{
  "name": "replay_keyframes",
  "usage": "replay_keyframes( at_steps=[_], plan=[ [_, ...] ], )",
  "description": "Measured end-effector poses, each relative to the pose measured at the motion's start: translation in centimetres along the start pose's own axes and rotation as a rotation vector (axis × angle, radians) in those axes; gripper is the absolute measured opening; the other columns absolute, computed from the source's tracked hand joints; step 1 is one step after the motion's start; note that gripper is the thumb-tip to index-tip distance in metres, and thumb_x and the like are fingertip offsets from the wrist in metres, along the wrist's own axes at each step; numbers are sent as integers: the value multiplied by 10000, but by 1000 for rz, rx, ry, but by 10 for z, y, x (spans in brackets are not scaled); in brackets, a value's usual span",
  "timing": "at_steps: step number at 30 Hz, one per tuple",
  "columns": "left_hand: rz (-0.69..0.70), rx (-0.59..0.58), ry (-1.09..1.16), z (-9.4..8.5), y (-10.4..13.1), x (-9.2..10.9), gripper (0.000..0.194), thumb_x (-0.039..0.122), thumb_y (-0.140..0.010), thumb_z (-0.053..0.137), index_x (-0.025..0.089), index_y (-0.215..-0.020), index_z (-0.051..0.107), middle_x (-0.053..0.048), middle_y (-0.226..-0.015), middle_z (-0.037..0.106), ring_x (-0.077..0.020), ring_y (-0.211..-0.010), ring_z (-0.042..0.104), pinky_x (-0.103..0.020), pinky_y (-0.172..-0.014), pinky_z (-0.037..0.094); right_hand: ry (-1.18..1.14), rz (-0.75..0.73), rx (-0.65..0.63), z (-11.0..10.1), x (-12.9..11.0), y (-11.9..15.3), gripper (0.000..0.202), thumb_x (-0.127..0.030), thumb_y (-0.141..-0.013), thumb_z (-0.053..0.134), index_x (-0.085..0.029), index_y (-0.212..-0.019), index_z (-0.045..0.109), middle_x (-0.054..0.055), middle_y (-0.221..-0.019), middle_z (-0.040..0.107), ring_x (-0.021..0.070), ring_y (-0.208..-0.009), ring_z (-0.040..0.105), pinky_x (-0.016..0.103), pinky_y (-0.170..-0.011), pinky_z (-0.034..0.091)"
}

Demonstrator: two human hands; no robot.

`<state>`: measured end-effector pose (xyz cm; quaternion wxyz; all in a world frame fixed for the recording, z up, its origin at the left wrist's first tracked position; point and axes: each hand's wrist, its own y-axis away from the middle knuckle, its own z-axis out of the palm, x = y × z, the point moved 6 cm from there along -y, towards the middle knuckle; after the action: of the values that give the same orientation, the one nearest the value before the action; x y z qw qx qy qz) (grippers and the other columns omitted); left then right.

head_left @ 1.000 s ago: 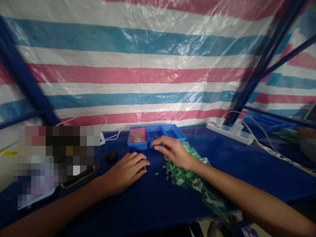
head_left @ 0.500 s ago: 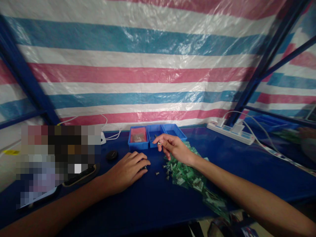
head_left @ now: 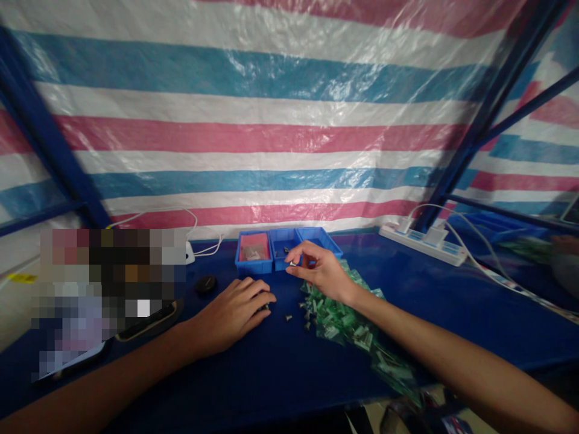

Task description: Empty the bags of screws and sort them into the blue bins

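My right hand (head_left: 316,270) is raised over the near edge of the middle blue bin (head_left: 286,260), with thumb and forefinger closed on a small screw (head_left: 292,264). My left hand (head_left: 239,310) rests palm down on the blue table, fingers curled round small dark metal pieces (head_left: 265,307) that show between thumb and forefinger. Loose screws (head_left: 288,317) lie between my hands. Under and beside my right wrist spreads a pile of green plastic packets (head_left: 337,313). Some small dark pieces sit inside the middle bin.
A bin with a pink lining (head_left: 253,267) stands left of the middle one, another blue bin (head_left: 332,244) right of it. A white power strip (head_left: 423,244) with cables lies back right. Left are a black round object (head_left: 205,283) and a blurred-out area.
My right hand has turned slightly, its forefinger and thumb now pinching the screw from above and below. My left hand has stayed in place.
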<state>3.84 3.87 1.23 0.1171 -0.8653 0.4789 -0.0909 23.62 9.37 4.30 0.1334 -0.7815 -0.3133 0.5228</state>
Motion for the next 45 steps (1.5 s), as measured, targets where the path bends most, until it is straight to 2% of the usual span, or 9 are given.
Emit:
replay_keyframes(
  at_steps=[3,7,12,17,22,27,35,40,45],
  plan=[
    [2,-1,0,1,0,0,244,302,-1114,507,237,-1311,635,-55,-1291,649,-242,-1130,582,-387,-984,440,-2,12,10,-1,-1,0,221,-324,-905,812,-209,-1072,722,12,-932,640,130,-690,542,238,-555,449],
    [7,9,-5,0,0,0,256,319,-1120,490,239,-1313,637,-63,-1295,651,-244,-1128,583,-386,-981,446,-61,88,44,-3,3,0,310,-385,-947,756,-229,-1185,632,7,-929,623,128,-625,536,235,-469,438],
    [10,27,-2,-2,0,1,262,323,-1121,485,233,-1304,650,-66,-1293,658,-244,-1135,593,-392,-997,454,-60,122,130,-11,13,0,193,-441,-1047,593,-256,-1093,561,-4,-828,621,135,-561,525,231,-421,439],
    [15,41,14,-4,0,2,268,328,-1126,474,241,-1300,658,-61,-1274,666,-232,-1127,602,-373,-990,466,16,72,203,-21,14,-2,174,-421,-1040,601,-252,-1015,567,7,-879,606,139,-592,536,244,-454,439],
    [7,18,2,-1,2,1,265,324,-1121,486,236,-1314,645,-65,-1297,657,-243,-1134,592,-386,-990,456,219,15,162,-23,9,-4,62,-275,-1034,568,-238,-1061,611,39,-966,660,183,-732,603,293,-612,486],
    [8,23,-3,-1,1,0,257,321,-1118,496,235,-1304,652,-63,-1289,659,-241,-1136,594,-382,-991,453,357,-71,112,-20,5,-4,167,-167,-1035,480,-228,-1095,624,69,-1054,684,211,-850,627,334,-749,482],
    [7,22,8,-1,1,0,266,333,-1125,476,242,-1309,646,-65,-1290,657,-238,-1133,594,-379,-990,459,390,-59,137,-17,6,-2,121,-165,-1026,505,-236,-1103,565,56,-1016,676,210,-814,619,333,-744,465],
    [11,32,10,-1,1,0,268,329,-1125,477,240,-1309,650,-64,-1293,655,-238,-1137,591,-383,-1001,457,469,-65,83,-15,8,-2,202,-92,-1002,490,-221,-1038,641,58,-1010,622,206,-817,585,333,-763,455],
    [3,5,-2,-1,0,0,258,316,-1115,501,232,-1312,646,-66,-1305,654,-252,-1145,590,-397,-999,454,494,-19,53,-11,10,-1,254,-71,-992,528,-228,-1110,688,57,-1082,634,181,-777,577,338,-791,463]
  ],
)
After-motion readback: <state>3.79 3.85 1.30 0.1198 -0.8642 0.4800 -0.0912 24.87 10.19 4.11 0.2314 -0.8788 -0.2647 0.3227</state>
